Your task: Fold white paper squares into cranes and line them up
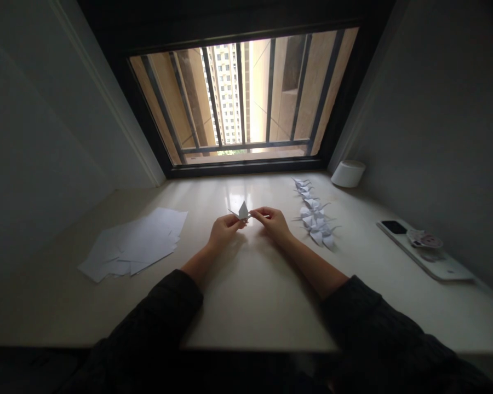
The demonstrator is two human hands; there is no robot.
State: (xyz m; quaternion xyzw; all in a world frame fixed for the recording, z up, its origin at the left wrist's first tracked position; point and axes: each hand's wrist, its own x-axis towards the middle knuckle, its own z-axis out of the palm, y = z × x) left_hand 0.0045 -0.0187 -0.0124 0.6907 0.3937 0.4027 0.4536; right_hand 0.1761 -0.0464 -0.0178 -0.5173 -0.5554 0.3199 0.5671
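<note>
A small folded white paper crane is held just above the pale desk in the middle of the view. My left hand pinches its left side with closed fingers. My right hand pinches its right side in the same way. Both forearms reach forward from dark sleeves. A row of several finished white paper cranes lies just right of my right hand, running toward the window.
A loose spread of white paper sheets lies at the left. A white phone with a small round thing on it lies at the right. A white cylinder stands at the back right corner. A barred window spans the back.
</note>
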